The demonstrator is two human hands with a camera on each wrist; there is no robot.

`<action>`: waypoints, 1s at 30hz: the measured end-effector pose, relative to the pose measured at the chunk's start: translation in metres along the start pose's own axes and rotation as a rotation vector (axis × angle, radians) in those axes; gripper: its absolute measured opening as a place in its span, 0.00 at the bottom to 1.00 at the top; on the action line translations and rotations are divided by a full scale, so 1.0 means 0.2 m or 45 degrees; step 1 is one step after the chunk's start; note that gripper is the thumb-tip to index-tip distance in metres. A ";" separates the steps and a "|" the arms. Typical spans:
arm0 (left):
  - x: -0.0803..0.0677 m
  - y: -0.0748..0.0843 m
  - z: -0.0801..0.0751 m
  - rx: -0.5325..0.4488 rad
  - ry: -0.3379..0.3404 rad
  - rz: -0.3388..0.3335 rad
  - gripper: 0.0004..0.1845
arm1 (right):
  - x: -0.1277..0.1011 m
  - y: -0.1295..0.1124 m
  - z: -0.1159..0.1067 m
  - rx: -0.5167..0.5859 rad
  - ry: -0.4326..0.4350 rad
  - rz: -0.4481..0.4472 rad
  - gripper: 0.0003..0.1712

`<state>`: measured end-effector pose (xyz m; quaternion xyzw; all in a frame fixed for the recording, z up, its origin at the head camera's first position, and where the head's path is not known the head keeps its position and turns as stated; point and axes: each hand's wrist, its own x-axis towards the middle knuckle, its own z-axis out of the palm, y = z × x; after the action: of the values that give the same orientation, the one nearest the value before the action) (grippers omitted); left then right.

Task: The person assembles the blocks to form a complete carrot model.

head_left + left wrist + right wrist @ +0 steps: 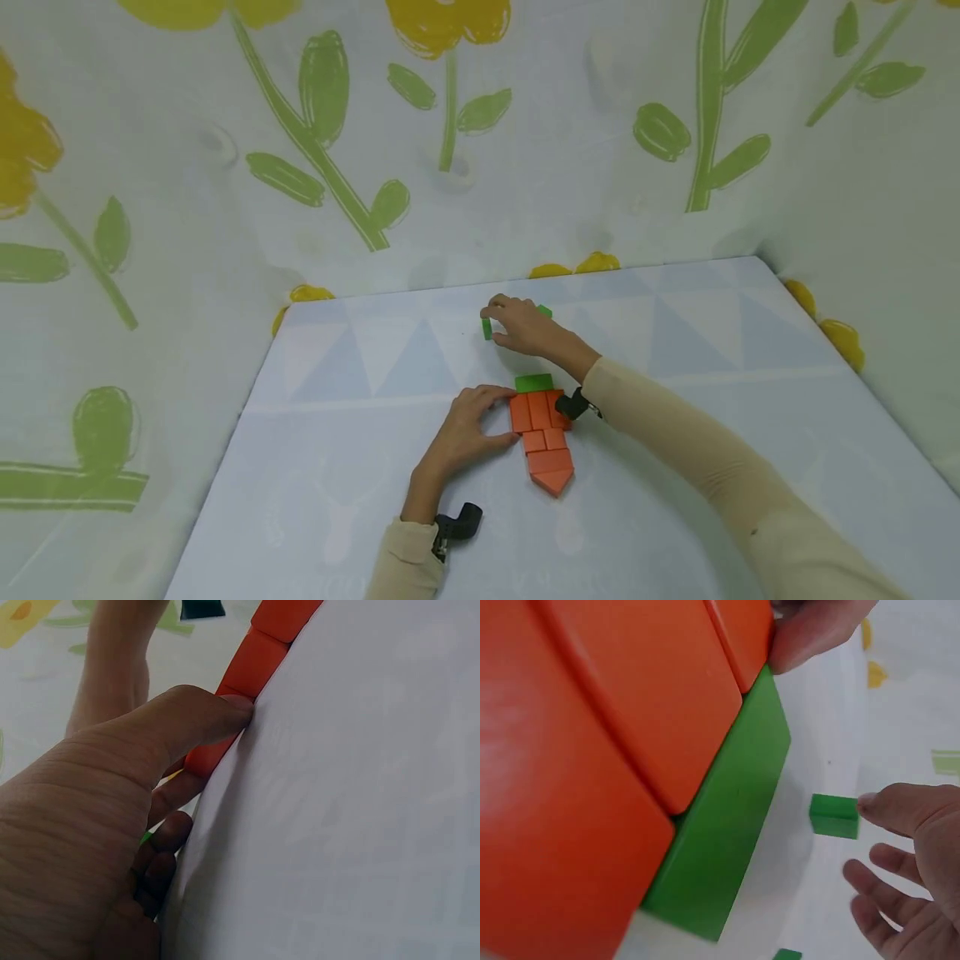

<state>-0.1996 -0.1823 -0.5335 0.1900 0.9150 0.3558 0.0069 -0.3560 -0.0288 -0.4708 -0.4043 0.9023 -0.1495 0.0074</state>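
Note:
Orange blocks lie side by side in a pointed shape, with a pointed orange block [552, 482] at the near end and a long green block [534, 383] along the far edge. My left hand [468, 429] holds the leftmost orange block [520, 413], thumb at its near end and a fingertip at its far corner. The thumb [214, 716] shows against the orange side in the left wrist view. Farther back, my right hand [525, 327] is spread at a small green block [834, 817]. One fingertip meets that block's edge; the other visible fingers stand apart from it.
Another green block [544, 312] lies behind the right hand, partly hidden. The table [315, 492] has a pale triangle pattern, and cloth with printed flowers [450, 108] hangs along its far side. Black wrist cameras sit on both wrists; the right one [572, 405] overlaps the orange blocks.

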 end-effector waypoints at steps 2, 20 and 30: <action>-0.01 0.01 0.01 -0.006 -0.007 -0.004 0.30 | 0.03 0.01 0.03 0.038 -0.059 -0.003 0.21; 0.00 0.00 -0.02 0.026 0.006 -0.005 0.31 | 0.00 0.14 0.04 0.474 -0.213 0.052 0.14; 0.01 0.00 -0.01 0.000 0.002 -0.015 0.31 | -0.07 0.11 0.05 0.386 -0.246 -0.027 0.14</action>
<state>-0.2007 -0.1821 -0.5318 0.1845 0.9161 0.3558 0.0083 -0.3609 -0.0074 -0.4872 -0.4204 0.8602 -0.2443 0.1534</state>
